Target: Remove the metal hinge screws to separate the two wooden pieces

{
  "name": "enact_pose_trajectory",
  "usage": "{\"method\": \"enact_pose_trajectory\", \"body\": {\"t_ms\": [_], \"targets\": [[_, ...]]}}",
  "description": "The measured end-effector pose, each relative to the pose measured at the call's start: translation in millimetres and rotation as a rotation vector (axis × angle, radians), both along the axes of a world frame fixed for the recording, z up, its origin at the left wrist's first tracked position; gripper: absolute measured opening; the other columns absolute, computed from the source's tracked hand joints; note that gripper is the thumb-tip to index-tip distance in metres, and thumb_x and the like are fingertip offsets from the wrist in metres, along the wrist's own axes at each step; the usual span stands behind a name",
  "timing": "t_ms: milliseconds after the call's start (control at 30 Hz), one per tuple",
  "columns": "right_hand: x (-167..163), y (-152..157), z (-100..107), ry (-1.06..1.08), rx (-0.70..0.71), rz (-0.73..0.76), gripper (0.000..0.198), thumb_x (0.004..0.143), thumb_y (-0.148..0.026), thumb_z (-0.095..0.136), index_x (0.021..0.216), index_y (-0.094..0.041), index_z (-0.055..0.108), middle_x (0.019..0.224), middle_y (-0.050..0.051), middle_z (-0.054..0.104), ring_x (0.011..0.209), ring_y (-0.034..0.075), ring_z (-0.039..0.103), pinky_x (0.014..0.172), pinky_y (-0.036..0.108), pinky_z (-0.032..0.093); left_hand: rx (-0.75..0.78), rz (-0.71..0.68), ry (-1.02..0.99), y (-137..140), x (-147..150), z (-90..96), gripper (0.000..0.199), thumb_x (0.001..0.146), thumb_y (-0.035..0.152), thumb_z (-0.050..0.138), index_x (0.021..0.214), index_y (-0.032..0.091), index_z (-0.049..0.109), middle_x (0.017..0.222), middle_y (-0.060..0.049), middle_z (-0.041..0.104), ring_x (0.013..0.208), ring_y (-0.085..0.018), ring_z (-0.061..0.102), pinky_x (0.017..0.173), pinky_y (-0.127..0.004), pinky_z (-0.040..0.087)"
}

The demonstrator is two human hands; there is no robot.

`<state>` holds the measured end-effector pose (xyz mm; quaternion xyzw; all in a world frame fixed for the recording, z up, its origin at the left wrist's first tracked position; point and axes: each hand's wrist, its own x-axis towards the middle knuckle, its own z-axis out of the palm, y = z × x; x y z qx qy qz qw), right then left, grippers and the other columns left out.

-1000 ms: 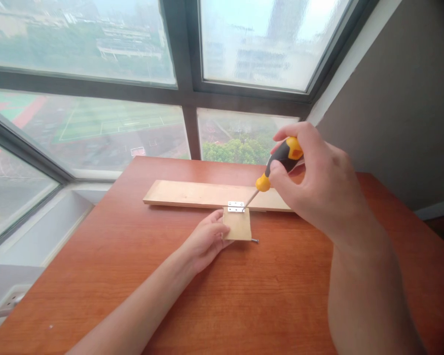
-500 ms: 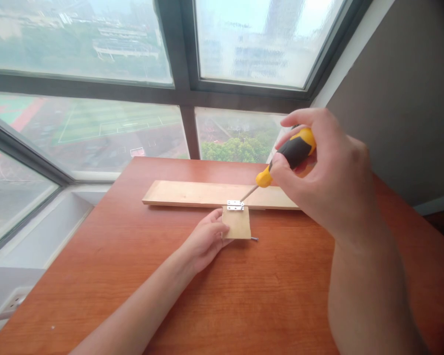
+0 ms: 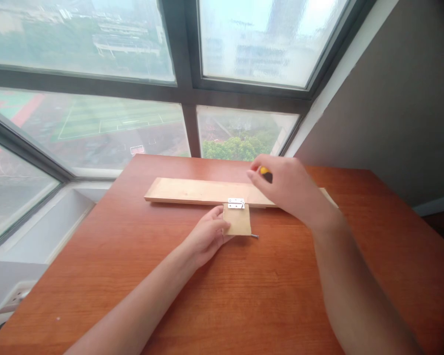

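A small wooden block [image 3: 237,220] lies flat on the reddish-brown table [image 3: 266,296], its far edge butted against the near edge of a long wooden plank [image 3: 200,191] that runs left to right across the tabletop. A small silver hinge [image 3: 236,203] bridges the seam between the two, one leaf on the block and the other on the plank. A loose screw [image 3: 255,236] rests on the table just beside the block's near right corner.

The left hand [image 3: 206,237] rests on the table against the block's left side, fingers curled and the thumb laid along the block's edge, pressing it in place rather than gripping around it. The right hand [image 3: 285,186] hovers low over the plank, to the right of the hinge and close to it. Its fingers are clenched around a screwdriver [image 3: 265,172] — only a bit of the yellow and black handle peeks out between thumb and forefinger, and the shaft and tip are hidden behind the hand. Whether the tool touches the plank cannot be told.

Both bare forearms reach in from the bottom edge of the view. Beyond the table's far edge stands a wide window [image 3: 181,74] with dark frames — a sports field and trees show far below through the glass. A grey wall [image 3: 403,98] rises on the right
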<state>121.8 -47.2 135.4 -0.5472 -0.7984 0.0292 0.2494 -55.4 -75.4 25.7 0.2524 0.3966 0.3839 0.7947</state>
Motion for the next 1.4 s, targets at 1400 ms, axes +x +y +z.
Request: {"method": "enact_pose_trajectory", "body": {"t_ms": [1400], "targets": [[-3,15,-52,-0.478,-0.283,0.261,0.014,0.090,-0.017,0.045,0.086,-0.019,0.058,0.087,0.005,0.067,0.075,0.015,0.056,0.058,0.027,0.027,0.020,-0.003,0.016,0,2,-3.7,0.046,0.063,-0.001,0.056,0.106,0.017,0.054,0.110,-0.010,0.066,0.098,-0.022,0.066,0.079,-0.032,0.056]]}}
